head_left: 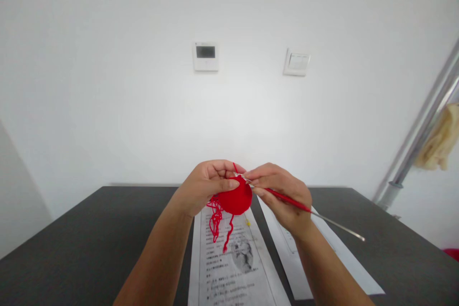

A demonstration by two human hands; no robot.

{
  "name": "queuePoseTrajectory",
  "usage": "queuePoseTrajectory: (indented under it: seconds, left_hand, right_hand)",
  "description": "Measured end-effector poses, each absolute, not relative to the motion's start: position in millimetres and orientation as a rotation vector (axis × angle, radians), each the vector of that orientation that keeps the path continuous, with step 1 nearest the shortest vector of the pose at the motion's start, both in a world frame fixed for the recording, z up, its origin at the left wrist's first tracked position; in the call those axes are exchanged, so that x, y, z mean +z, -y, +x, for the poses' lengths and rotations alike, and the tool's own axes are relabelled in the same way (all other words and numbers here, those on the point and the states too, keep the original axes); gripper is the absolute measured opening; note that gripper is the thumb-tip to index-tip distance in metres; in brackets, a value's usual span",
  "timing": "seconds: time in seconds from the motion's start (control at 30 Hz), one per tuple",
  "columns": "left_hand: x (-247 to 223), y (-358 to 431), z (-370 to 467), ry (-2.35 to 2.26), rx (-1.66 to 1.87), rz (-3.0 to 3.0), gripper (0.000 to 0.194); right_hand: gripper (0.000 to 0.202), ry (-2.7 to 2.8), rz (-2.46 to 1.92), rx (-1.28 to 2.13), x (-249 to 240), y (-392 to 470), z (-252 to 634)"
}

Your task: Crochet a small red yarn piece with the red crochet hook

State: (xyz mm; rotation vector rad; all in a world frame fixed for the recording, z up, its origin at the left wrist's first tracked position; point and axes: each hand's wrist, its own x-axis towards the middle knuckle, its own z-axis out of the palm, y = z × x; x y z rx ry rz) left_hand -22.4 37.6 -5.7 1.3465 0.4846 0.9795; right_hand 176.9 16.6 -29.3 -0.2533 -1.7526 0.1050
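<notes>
Two printed sheets (202, 291) are lying on the dark surface (89, 244), the left hand (204, 186) is holding a red yarn disc (234, 202) above them in a pinching grip, loose yarn (215, 222) dangling beneath, the right hand (287, 191) is grasping a hook (287, 198) at the disc's upper edge, and a switch (297, 61) is showing on the wall (150, 105) beyond.

Your two forearms (158, 253) slant inward; your left hand (204, 184) pinches, your right hand (285, 193) grips with bent fingers (267, 181), both close together.
</notes>
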Motion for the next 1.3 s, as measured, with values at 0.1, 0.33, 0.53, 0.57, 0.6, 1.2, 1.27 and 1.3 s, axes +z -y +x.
queuePoseTrajectory:
  seconds: [0.1,0.33,0.53,0.57,0.6,1.2,1.27,1.3]
  left_hand:
    - [-5,-37,-24,-0.502,0.971,1.357,0.037]
    - [2,-38,-31,-0.779,1.351,1.919,0.023]
    - [-2,-32,-20,-0.674,1.22,1.588,0.051]
    - [-3,-29,-18,-0.626,1.172,1.512,0.063]
    - [-3,-27,-15,-0.592,1.147,1.457,0.072]
    - [-2,-4,-5,-0.886,1.417,1.883,0.065]
    - [-2,-3,-2,-0.883,1.409,1.898,0.063]
    - [-2,-3,-1,-0.867,1.389,1.879,0.063]
  right_hand:
    - [0.021,1.853,-0.204,-0.108,-27,-18,179]
    - [0.021,1.673,-0.261,0.234,-29,-16,175]
    - [0.018,1.606,-0.272,0.319,-32,-17,170]
    - [0.018,1.61,-0.268,0.312,-32,-17,169]
    - [0.018,1.616,-0.263,0.301,-33,-18,169]
    - [0.015,1.741,-0.385,-0.405,-40,-27,159]
    - [0.017,1.737,-0.348,-0.469,-40,-28,159]
    - [0.019,1.741,-0.321,-0.479,-40,-28,160]
